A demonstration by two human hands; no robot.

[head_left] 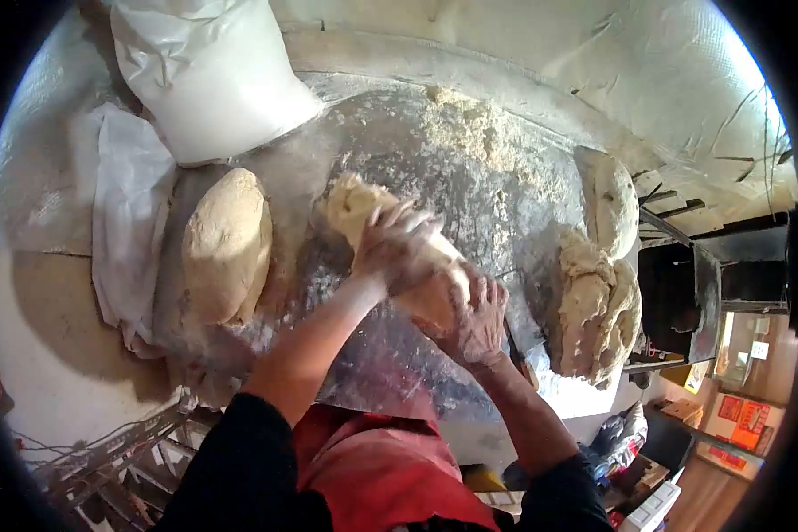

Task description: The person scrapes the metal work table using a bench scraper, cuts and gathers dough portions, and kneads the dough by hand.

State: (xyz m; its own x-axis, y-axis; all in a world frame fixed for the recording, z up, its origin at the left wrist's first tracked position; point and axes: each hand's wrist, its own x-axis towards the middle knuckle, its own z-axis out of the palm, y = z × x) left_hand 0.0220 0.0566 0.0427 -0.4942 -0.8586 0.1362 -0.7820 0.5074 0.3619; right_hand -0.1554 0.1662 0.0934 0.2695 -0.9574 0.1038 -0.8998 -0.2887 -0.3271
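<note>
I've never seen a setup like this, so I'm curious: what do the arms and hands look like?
They are a person's own, not a machine's. Black sleeves leave much of both forearms bare. The left hand and right hand wear no gloves and look dusted with pale powder. No cables or markings show on them.

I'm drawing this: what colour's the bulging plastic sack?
The bulging plastic sack is white, clearest in the head view.

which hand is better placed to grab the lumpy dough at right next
Probably the right hand: nearer the lumpy dough than the left hand, though both are on the middle dough.
</note>
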